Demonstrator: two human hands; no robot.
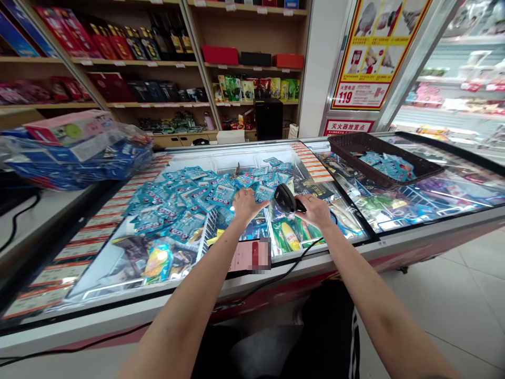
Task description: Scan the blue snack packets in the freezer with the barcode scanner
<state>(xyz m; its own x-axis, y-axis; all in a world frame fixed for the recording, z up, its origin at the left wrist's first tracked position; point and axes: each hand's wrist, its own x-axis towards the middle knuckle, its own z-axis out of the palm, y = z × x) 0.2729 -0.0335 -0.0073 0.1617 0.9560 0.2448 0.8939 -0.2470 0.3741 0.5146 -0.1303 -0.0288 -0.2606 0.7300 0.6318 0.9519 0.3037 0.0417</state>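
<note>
A black handheld barcode scanner is in my right hand, its fingers wrapped round the handle. The scanner's head points left, towards a small blue packet. My left hand rests at the near edge of the packet pile, thumb spread away from the fingers. That packet lies between its thumb and fingers, without a visible grip on it. Many more blue packets are heaped loosely to the left on the glass top of a chest freezer. My fingertips partly cover some of them.
A brown plastic basket holding blue packets stands on the freezer at right. A phone with a pink screen lies near the front edge. The scanner's black cable hangs along the front. Plastic-wrapped boxes are stacked at left.
</note>
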